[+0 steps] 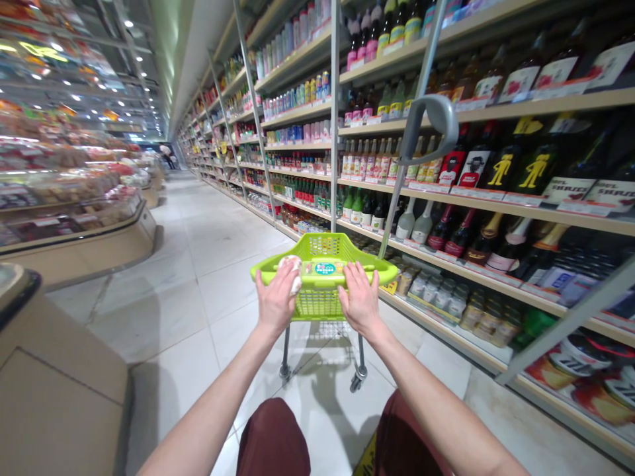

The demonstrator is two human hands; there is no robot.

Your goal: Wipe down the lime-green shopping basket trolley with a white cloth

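Observation:
A lime-green shopping cart (320,305) with a basket body stands straight in front of me. Over the left part of its rear handle bar lies my left hand (278,291), pressing a small white bundle with reddish spots (296,283) against the bar. What the bundle is, I cannot make out. My right hand (360,294) grips the right part of the same bar, fingers laid over the top. Between the hands a label with a blue-green oval (325,268) is fixed to the handle. The basket's inside is mostly hidden.
Tall shelves of bottles and cans (367,165) line the right side, with a grey hook-shaped loop (436,129) sticking out from an upright. Display counters (99,244) stand on the left, and a beige counter corner (59,377) is close. A tiled aisle (183,218) runs ahead, with a distant person (167,155).

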